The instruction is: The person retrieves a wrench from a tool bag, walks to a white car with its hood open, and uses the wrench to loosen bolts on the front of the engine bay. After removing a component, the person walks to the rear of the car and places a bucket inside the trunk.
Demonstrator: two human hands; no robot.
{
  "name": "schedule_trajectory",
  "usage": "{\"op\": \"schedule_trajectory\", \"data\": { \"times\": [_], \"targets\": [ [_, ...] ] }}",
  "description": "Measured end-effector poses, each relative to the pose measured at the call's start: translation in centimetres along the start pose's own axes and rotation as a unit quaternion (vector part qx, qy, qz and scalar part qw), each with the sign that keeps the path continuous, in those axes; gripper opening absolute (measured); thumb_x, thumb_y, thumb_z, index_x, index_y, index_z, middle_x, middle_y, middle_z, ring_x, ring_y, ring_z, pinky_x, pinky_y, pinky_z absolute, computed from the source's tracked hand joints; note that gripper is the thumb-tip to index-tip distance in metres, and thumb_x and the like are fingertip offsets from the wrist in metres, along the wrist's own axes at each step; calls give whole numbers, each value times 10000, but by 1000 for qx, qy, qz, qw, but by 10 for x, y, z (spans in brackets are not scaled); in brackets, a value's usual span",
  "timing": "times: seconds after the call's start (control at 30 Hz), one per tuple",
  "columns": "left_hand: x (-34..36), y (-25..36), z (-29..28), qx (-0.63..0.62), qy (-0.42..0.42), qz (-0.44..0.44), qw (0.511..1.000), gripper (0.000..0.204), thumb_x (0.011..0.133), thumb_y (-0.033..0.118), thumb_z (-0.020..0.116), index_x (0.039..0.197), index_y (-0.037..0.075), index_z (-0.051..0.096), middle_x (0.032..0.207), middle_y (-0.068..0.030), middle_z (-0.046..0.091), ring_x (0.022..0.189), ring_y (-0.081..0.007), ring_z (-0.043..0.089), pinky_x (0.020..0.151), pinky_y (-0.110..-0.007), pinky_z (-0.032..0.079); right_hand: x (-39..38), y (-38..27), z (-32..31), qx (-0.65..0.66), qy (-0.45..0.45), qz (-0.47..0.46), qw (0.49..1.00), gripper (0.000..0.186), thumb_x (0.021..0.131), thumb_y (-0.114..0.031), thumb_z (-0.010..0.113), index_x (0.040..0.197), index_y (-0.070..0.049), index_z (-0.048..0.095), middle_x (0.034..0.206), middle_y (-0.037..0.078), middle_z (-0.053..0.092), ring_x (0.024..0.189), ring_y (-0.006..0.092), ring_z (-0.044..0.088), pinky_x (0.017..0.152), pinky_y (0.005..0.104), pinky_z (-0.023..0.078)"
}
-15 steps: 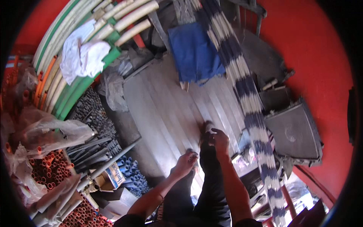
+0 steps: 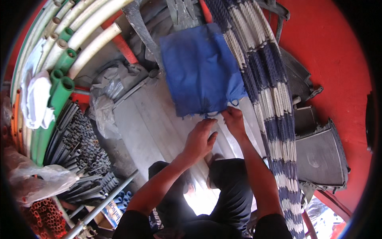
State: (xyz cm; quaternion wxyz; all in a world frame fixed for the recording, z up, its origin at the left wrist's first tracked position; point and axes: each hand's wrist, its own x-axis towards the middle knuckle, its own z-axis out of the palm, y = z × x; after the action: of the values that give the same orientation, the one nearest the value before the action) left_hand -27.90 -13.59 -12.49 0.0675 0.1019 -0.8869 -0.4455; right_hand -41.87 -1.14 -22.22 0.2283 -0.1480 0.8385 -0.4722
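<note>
Both hands reach up to the bottom edge of a blue cloth (image 2: 201, 71). The cloth hangs over a pale wooden floor (image 2: 139, 123) in the middle, and its low edge is frayed. The left hand (image 2: 200, 139) is half open, fingers curled a bit, and its fingertips touch the frayed edge — I cannot tell if it grips any of it. The right hand (image 2: 234, 120) is just beside it, fingers closed to pinch the cloth's edge near a small loop.

Right of the cloth hangs a long band (image 2: 270, 91) with blue and white stripes. Behind it is a red wall (image 2: 330, 51), with dark flat grilles (image 2: 318, 155) leaning there. On the left lie green and white pipes (image 2: 63, 59), a white rag (image 2: 38, 99) — and a stack of dark bars (image 2: 75, 147).
</note>
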Motion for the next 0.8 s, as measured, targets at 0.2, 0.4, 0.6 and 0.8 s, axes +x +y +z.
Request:
{"op": "schedule_trajectory", "data": {
  "times": [0.2, 0.4, 0.6, 0.8],
  "targets": [
    [8, -17, 27, -152, -69, -26, 986, 530, 857, 234, 679, 1269, -18, 460, 1088, -244, 605, 979, -317, 633, 860, -410, 483, -38, -95, -33, 251, -42, -93, 963, 193, 868, -144, 569, 820, 19, 659, 747, 46, 636, 681, 108, 566, 654, 251, 443],
    [38, 57, -87, -168, 101, 66, 978, 261, 938, 267, 590, 967, 12, 640, 594, 38, 499, 505, -29, 444, 454, -206, 342, -21, -79, -10, 253, -42, -255, 932, 190, 864, -70, 561, 993, 25, 663, 908, 78, 652, 866, 143, 601, 832, 333, 486],
    [87, 152, -159, -157, -22, 202, 966, 292, 948, 216, 559, 1086, -39, 600, 573, 21, 464, 471, -48, 402, 472, -216, 349, 47, -106, -47, -150, 191, -265, 933, 389, 881, -162, 532, 1246, -35, 577, 1213, 179, 605, 1196, 285, 528, 1032, 368, 373],
    [112, 147, -163, -129, -2, 216, 968, 317, 940, 173, 557, 1206, 6, 589, 595, 53, 394, 504, -34, 342, 473, -211, 318, 140, -18, -88, -108, 275, -200, 934, 437, 895, -231, 528, 1293, -53, 548, 1308, 178, 552, 1292, 286, 447, 1102, 380, 288]
  ]
}}
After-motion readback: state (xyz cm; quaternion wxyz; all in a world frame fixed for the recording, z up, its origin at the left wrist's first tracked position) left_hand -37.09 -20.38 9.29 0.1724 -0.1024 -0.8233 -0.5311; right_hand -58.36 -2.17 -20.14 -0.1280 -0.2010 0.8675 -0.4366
